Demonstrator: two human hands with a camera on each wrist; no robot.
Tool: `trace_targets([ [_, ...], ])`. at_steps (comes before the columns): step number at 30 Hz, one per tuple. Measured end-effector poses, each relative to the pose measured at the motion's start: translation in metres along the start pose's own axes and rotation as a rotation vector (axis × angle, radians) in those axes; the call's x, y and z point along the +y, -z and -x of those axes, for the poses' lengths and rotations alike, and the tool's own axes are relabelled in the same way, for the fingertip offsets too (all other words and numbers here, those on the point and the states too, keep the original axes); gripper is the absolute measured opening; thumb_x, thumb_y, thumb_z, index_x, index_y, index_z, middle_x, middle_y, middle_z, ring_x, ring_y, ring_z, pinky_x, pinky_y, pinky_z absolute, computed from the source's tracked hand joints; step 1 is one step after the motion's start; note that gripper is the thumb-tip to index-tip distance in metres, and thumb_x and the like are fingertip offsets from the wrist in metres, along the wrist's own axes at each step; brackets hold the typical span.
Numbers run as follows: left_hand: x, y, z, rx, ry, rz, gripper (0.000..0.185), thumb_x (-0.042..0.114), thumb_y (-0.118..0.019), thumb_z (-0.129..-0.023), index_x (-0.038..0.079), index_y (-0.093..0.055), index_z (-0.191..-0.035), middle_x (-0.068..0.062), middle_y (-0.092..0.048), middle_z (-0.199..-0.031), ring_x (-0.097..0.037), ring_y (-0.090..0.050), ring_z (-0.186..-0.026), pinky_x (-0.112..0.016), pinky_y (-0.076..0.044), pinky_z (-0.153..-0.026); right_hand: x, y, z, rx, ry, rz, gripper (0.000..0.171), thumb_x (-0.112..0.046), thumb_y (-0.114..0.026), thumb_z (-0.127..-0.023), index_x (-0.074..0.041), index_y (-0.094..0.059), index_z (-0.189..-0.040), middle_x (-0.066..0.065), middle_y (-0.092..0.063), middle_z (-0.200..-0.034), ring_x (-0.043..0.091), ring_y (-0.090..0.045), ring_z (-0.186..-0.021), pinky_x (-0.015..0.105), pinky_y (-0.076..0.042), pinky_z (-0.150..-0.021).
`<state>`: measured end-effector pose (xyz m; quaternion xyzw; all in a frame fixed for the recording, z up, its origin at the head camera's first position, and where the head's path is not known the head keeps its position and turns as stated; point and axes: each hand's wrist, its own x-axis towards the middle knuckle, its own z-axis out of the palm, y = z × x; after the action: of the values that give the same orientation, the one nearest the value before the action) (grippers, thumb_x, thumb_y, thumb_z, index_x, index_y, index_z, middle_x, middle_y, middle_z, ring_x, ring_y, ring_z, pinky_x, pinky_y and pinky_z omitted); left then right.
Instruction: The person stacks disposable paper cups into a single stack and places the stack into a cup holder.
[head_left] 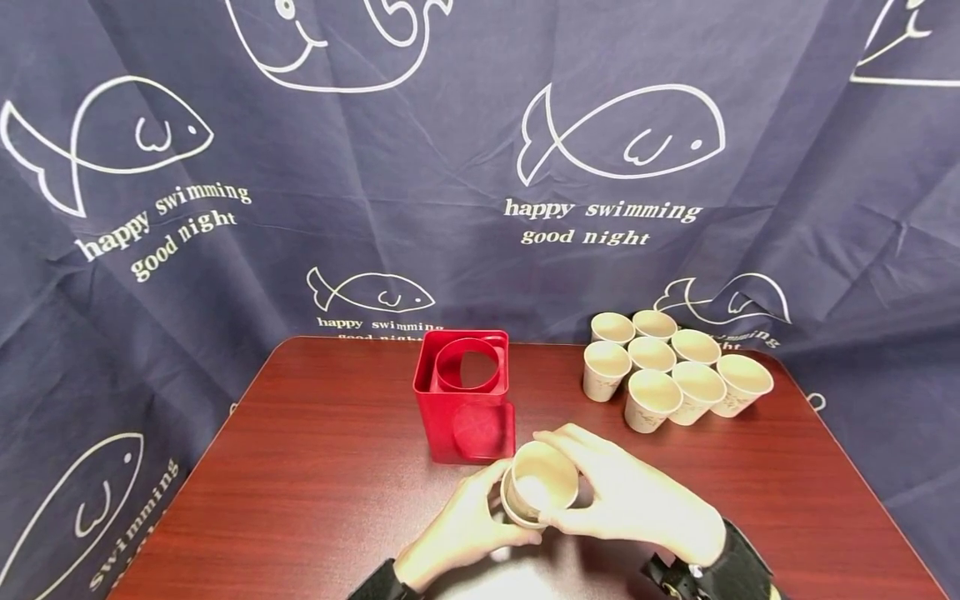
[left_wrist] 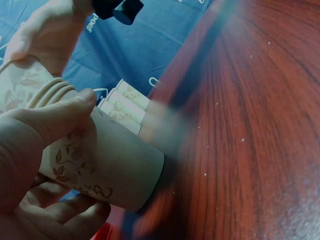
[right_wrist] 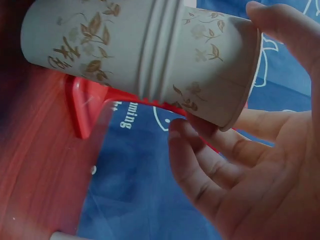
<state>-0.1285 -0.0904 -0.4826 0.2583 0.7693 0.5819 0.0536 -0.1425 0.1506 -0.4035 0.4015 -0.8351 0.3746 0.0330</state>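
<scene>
A short stack of nested paper cups [left_wrist: 115, 155], pale with brown leaf print, is gripped by my left hand [head_left: 465, 521], its thumb along the side near the stacked rims. My right hand [head_left: 637, 492] holds the uppermost paper cup [right_wrist: 215, 65] by its rim, thumb on one side and fingers on the other. That cup sits partly inside the stack, with much of its wall showing above the several close rims below. In the head view the open mouths face up toward the camera, close over the front of the table.
A red square holder [head_left: 457, 425] with a round opening in its top stands at the table's middle, just beyond my left hand. Several single paper cups [head_left: 654, 396] stand upright in a cluster at the back right. A dark blue printed curtain [head_left: 465, 183] hangs behind the reddish-brown table [head_left: 315, 467].
</scene>
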Motion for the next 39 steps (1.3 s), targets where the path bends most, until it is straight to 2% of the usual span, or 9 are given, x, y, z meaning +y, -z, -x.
trace_targets([
  [3, 0.000, 0.000, 0.000, 0.000, 0.005, 0.006, 0.077, 0.022, -0.094, -0.075, 0.030, -0.055, -0.142, 0.008, -0.066, -0.133, -0.011, -0.064, -0.120, -0.027, -0.051, -0.107, 0.000, 0.003, -0.001, -0.055, 0.014, 0.065, 0.056, -0.045, -0.078, -0.089, -0.025, -0.058, -0.138, -0.014, -0.062, -0.120, 0.003, -0.059, -0.107, 0.026, -0.053, -0.095],
  [4, 0.000, 0.000, 0.000, 0.000, 0.014, 0.011, 0.077, 0.020, -0.094, -0.075, 0.030, -0.055, -0.142, 0.008, -0.066, -0.133, -0.012, -0.064, -0.120, -0.027, -0.051, -0.107, -0.002, 0.003, -0.002, -0.061, -0.006, 0.076, 0.056, -0.048, -0.079, -0.088, -0.029, -0.058, -0.137, -0.016, -0.062, -0.121, 0.002, -0.059, -0.108, 0.026, -0.053, -0.096],
  [9, -0.001, -0.002, -0.001, 0.007, -0.010, 0.008, 0.075, 0.018, -0.093, -0.075, 0.025, -0.057, -0.140, 0.004, -0.068, -0.130, -0.016, -0.066, -0.119, -0.028, -0.052, -0.106, 0.003, -0.003, -0.008, -0.093, 0.016, 0.038, 0.046, -0.049, -0.077, -0.089, -0.036, -0.061, -0.130, -0.018, -0.064, -0.118, 0.004, -0.060, -0.108, 0.028, -0.051, -0.097],
  [14, -0.002, -0.002, 0.001, 0.008, -0.010, 0.027, 0.071, 0.021, -0.093, -0.077, 0.022, -0.058, -0.139, -0.001, -0.069, -0.128, -0.022, -0.067, -0.116, -0.030, -0.054, -0.105, 0.005, -0.008, -0.007, -0.109, -0.017, 0.049, 0.049, -0.052, -0.078, -0.087, -0.039, -0.061, -0.131, -0.020, -0.063, -0.121, 0.002, -0.059, -0.112, 0.026, -0.051, -0.099],
  [17, -0.002, -0.002, 0.001, 0.001, 0.017, 0.041, 0.070, 0.024, -0.092, -0.078, 0.021, -0.058, -0.139, -0.001, -0.068, -0.128, -0.024, -0.066, -0.116, -0.029, -0.053, -0.106, 0.006, -0.011, -0.002, -0.100, -0.035, 0.087, 0.055, -0.053, -0.078, -0.087, -0.036, -0.059, -0.136, -0.017, -0.061, -0.126, 0.002, -0.059, -0.114, 0.026, -0.052, -0.099],
  [23, -0.001, -0.002, 0.002, -0.006, 0.051, 0.038, 0.068, 0.025, -0.091, -0.079, 0.024, -0.058, -0.138, 0.004, -0.068, -0.130, -0.024, -0.066, -0.118, -0.028, -0.050, -0.108, 0.009, -0.017, 0.000, -0.089, -0.021, 0.095, 0.055, -0.051, -0.076, -0.090, -0.028, -0.060, -0.137, -0.014, -0.062, -0.124, 0.004, -0.061, -0.110, 0.027, -0.055, -0.096],
  [32, 0.000, -0.001, 0.001, -0.009, 0.040, 0.030, 0.068, 0.021, -0.090, -0.079, 0.019, -0.058, -0.139, -0.001, -0.068, -0.131, -0.027, -0.065, -0.120, -0.034, -0.050, -0.110, 0.010, -0.018, -0.001, -0.107, -0.010, 0.091, 0.060, -0.051, -0.079, -0.088, -0.025, -0.059, -0.138, -0.010, -0.063, -0.125, 0.008, -0.062, -0.111, 0.029, -0.054, -0.098],
  [39, 0.000, -0.001, 0.001, -0.007, 0.045, 0.028, 0.068, 0.023, -0.090, -0.079, 0.022, -0.058, -0.139, 0.001, -0.068, -0.131, -0.026, -0.065, -0.121, -0.033, -0.050, -0.110, 0.010, -0.016, -0.001, -0.114, 0.015, 0.094, 0.058, -0.051, -0.077, -0.088, -0.025, -0.059, -0.137, -0.011, -0.064, -0.121, 0.007, -0.061, -0.109, 0.028, -0.054, -0.097],
])
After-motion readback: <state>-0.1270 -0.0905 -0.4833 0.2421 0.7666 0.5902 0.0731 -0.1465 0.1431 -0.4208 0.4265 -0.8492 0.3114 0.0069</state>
